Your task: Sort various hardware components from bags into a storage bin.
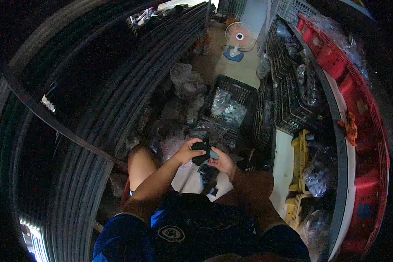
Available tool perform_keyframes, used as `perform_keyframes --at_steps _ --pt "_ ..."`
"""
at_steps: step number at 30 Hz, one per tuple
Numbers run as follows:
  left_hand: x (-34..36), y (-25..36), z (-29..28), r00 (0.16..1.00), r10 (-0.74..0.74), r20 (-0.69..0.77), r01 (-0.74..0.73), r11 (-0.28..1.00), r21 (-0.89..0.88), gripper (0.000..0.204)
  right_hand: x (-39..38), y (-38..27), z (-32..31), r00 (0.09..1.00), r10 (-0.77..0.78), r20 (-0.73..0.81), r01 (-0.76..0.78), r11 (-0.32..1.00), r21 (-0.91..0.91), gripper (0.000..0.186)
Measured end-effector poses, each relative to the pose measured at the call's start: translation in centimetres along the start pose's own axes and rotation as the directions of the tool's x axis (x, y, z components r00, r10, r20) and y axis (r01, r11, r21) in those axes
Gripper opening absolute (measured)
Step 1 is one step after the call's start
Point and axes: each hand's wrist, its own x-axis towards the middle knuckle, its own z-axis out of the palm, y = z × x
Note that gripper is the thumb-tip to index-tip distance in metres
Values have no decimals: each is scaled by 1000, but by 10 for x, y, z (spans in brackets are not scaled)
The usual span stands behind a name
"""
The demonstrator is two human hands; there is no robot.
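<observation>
My left hand (189, 151) is closed round a black part (200, 158), its thumb lying across the front. Too dark for its kind to show, the part looks blocky and plastic. Close against it on the right, my right hand (225, 163) pinches a small grey-green piece (214, 153) between thumb and fingers. The two pieces are side by side, and whether they touch is unclear. Just below both hands, other dark parts (208, 174) lie on a pale surface (185, 179) in front of my body.
Ahead stands a black crate (238, 86) holding clear plastic bags (227, 107). Further off is a fan (240, 36) on a blue base. Long dark ribbed lengths (131, 74) fill the left side. Stacked black crates (288, 91), yellow crates (298, 163) and red bins (336, 72) line the right.
</observation>
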Motion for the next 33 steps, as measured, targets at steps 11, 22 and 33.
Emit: perform_keyframes --at_steps 11,22,33 --pt "13 1 12 941 -48 -335 1 990 -138 35 -3 -5 16 923 -385 -14 357 867 -347 14" --pt "19 -6 -3 993 -115 -20 101 937 -333 51 0 -13 6 922 -373 100 386 902 -193 30" --pt "12 -25 3 975 -48 -215 72 992 103 67 13 11 -4 658 -646 386 562 81 -823 49"
